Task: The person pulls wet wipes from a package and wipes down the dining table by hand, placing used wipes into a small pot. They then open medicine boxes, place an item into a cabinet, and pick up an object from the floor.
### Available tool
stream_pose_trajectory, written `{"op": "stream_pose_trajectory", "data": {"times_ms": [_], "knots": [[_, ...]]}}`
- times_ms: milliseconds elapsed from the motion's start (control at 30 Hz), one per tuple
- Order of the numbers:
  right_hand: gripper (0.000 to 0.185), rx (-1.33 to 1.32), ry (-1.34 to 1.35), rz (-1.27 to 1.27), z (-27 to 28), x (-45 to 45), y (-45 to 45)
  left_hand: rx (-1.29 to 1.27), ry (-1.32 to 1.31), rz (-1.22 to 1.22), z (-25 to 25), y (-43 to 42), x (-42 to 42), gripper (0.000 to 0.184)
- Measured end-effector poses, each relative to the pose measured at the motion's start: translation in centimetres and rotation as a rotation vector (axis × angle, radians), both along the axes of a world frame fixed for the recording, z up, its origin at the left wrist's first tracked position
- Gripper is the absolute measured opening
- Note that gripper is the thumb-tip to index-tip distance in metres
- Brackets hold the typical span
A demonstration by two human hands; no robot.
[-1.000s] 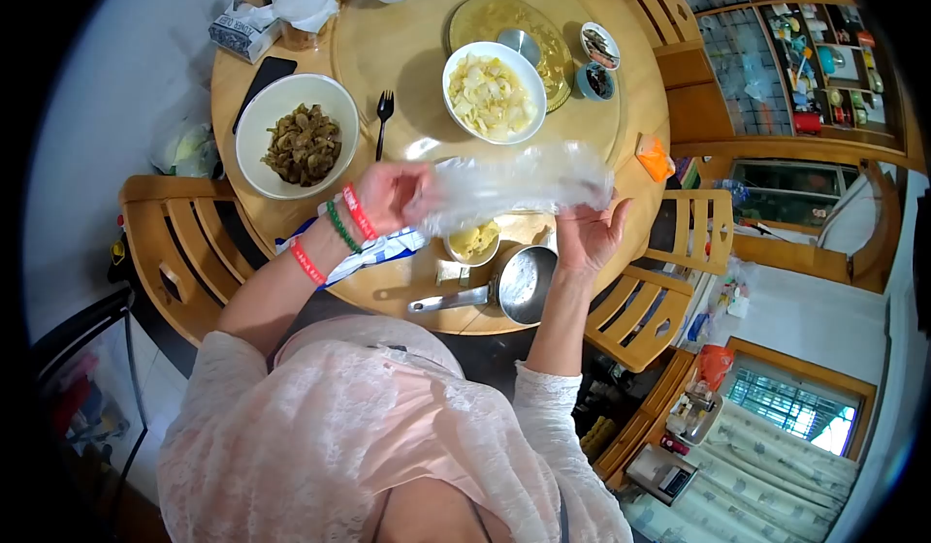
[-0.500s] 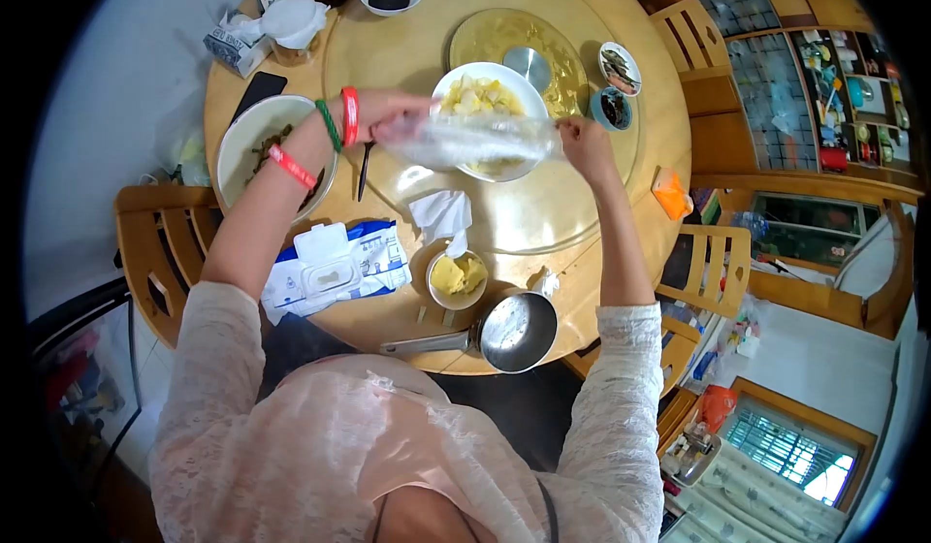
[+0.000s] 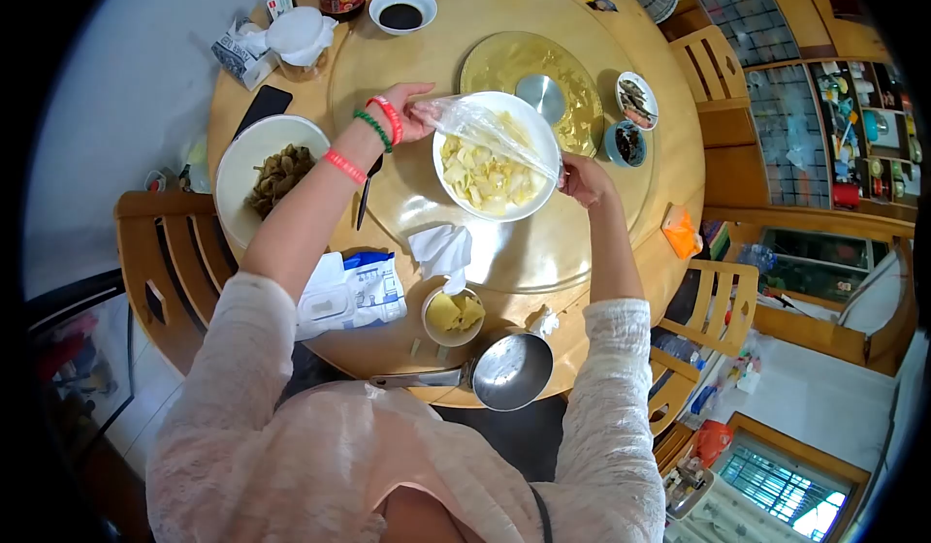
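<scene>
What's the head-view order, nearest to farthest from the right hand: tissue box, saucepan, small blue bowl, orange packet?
1. Small blue bowl: just above-right of the right hand.
2. Orange packet: right edge of the table.
3. Saucepan: near edge.
4. Tissue box: far left.

On my view, both arms extend toward the far side. The left forearm point(image 3: 308, 208) runs diagonally from near left to far right; the left hand point(image 3: 412, 116) has one digit extended rightward, the others bent. The right forearm point(image 3: 613, 247) is nearly straight; the right hand point(image 3: 588, 180), set nearer, turns left, fingers pinched.
</scene>
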State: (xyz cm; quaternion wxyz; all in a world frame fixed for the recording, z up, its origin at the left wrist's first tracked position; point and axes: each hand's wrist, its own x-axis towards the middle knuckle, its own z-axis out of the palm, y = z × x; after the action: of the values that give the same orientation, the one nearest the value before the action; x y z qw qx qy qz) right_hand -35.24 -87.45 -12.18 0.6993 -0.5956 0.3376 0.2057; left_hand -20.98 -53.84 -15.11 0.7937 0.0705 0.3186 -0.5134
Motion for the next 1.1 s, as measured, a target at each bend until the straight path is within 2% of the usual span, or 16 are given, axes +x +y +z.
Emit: {"op": "stream_pose_trajectory", "data": {"times_ms": [67, 100, 200, 300, 367, 433, 500, 567, 600, 667, 700, 767, 867, 933, 1033, 1100], "knots": [[0.017, 0.031, -0.061, -0.076, 0.9, -2.0, 1.7, 0.113, -0.159, -0.021, -0.5, 0.8, -1.3, 0.036], [0.019, 0.056, -0.129, -0.149, 1.0, -2.8, 2.6, 0.116, -0.150, -0.026, -0.9, 1.6, -1.8, 0.036], [0.032, 0.104, -0.188, -0.198, 0.4, -4.3, 4.0, 0.007, -0.289, -0.088, -1.2, 2.9, -3.7, 0.037], [0.043, 0.137, -0.284, -0.249, 0.1, -5.7, 5.2, 0.122, -0.217, -0.073, -0.2, 3.7, -6.1, 0.039], [0.044, 0.254, -0.269, -0.431, 0.1, -6.4, 6.4, 0.076, -0.176, -0.108, -0.4, 4.3, -7.1, 0.041], [0.042, 0.320, -0.265, -0.510, 0.2, -6.4, 7.5, 0.038, 0.039, 0.057, 0.1, 4.3, -8.2, 0.040], [0.040, 0.386, -0.252, -0.591, -0.2, -6.5, 8.1, 0.025, 0.082, 0.127, -0.6, 3.7, -9.0, 0.037], [0.037, 0.550, -0.337, -0.815, -1.6, -6.6, 8.0, -0.066, 0.159, 0.295, -1.1, 3.2, -9.4, 0.037], [0.037, 0.549, -0.339, -0.815, -1.8, -6.8, 8.2, -0.067, 0.158, 0.294, -1.2, 3.1, -9.9, 0.037], [0.033, 0.657, -0.377, -0.826, -2.1, -7.6, 8.6, -0.107, -0.087, 0.412, -1.3, 2.9, -11.1, 0.037], [0.033, 0.656, -0.377, -0.826, -2.4, -8.0, 8.7, -0.108, -0.087, 0.412, -1.7, 2.8, -11.4, 0.037], [0.032, 0.724, -0.388, -0.617, -2.9, -8.8, 9.0, -0.200, -0.183, 0.512, -2.6, 2.4, -12.0, 0.037], [0.035, 0.619, -0.352, -0.665, -1.6, -8.2, 9.8, -0.311, -0.034, 0.478, -5.2, 1.9, -12.2, 0.036], [0.036, 0.561, -0.330, -0.719, -1.7, -7.8, 9.4, -0.298, -0.074, 0.463, -4.4, 1.9, -12.4, 0.032], [0.037, 0.631, -0.218, -0.579, -2.2, -8.2, 8.2, -0.285, -0.101, 0.448, -4.0, 2.1, -12.7, 0.030], [0.037, 0.599, 0.015, -0.743, -2.9, -8.5, 8.0, -0.295, -0.094, 0.455, -3.5, 2.3, -13.1, 0.032]]}}
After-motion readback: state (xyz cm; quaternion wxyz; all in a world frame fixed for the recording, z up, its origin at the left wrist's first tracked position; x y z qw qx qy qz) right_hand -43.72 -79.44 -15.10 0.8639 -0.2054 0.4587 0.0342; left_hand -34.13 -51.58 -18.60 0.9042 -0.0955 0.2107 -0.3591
